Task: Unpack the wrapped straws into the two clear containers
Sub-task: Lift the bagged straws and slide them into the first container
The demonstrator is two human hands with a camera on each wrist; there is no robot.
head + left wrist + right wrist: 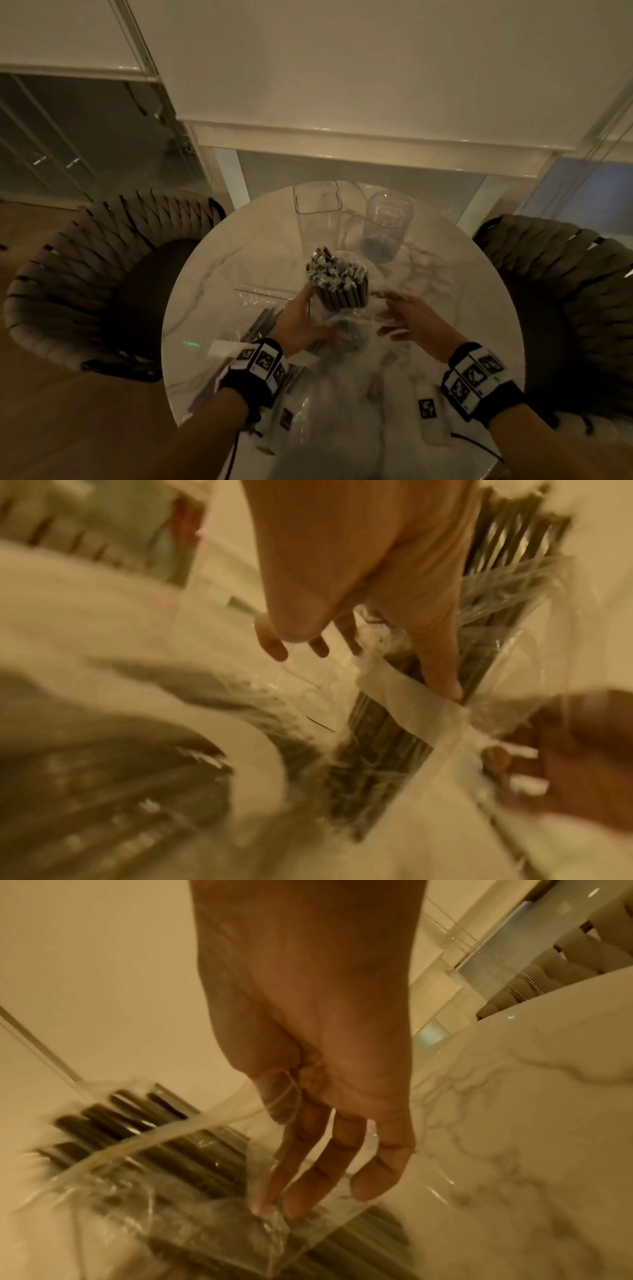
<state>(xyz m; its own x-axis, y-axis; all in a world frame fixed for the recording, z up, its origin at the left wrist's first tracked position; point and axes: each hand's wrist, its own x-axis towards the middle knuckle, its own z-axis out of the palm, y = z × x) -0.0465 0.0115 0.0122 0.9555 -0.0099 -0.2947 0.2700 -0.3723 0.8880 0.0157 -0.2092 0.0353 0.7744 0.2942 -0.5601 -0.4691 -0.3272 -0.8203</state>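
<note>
A bundle of dark wrapped straws (339, 282) stands tilted above the round marble table (212, 274), half out of a clear plastic bag (346, 325). My left hand (301, 318) grips the bundle's lower end; in the left wrist view its thumb (440, 674) lies along the straws (377, 750). My right hand (390, 322) is just right of the bundle and pinches the bag's film (212, 1223) between thumb and straight fingers (308, 1177). Behind the bundle stand the two clear containers, a tall square one (317, 209) and a round one (388, 226). Both look empty.
More packed straws (260, 327) lie flat on the table under my left wrist, beside a flat clear piece (263, 291). Crumpled clear plastic (342, 411) covers the near part of the table. Woven chairs stand to the left (85, 274) and right (565, 291).
</note>
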